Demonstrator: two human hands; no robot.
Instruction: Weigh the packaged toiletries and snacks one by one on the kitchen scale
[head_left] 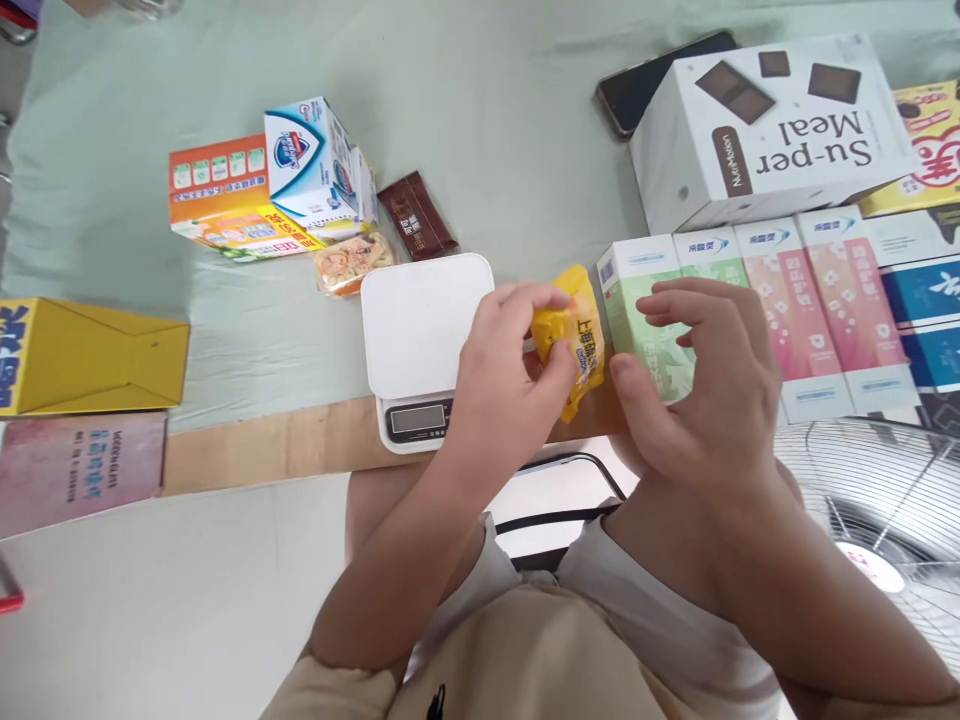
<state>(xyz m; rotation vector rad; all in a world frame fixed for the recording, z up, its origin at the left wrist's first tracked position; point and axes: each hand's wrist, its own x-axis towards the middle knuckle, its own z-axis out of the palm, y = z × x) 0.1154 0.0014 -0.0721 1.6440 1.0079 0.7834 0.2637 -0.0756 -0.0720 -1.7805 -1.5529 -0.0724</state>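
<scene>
My left hand (510, 360) pinches a yellow soap packet (589, 330) with Chinese print, between thumb and fingers, just right of the scale. Part of the packet is hidden behind the fingers. My right hand (709, 380) is open, its fingers curved and apart, in front of a green and white box (637, 300), holding nothing. A white kitchen scale (420, 320) lies at the table's front edge with a bare top; no digits can be made out on its display. Behind the scale are a brown wrapped bar (418, 215) and a clear-wrapped snack (352, 262).
An orange box (217, 185) and a white-blue soap box (300, 160) stand at the back left. Yellow (112, 355) and pink (82, 470) boxes sit far left. At right are pink cartons (787, 310), a white Su-per Meal box (780, 130), a phone (622, 95) and a fan (885, 510).
</scene>
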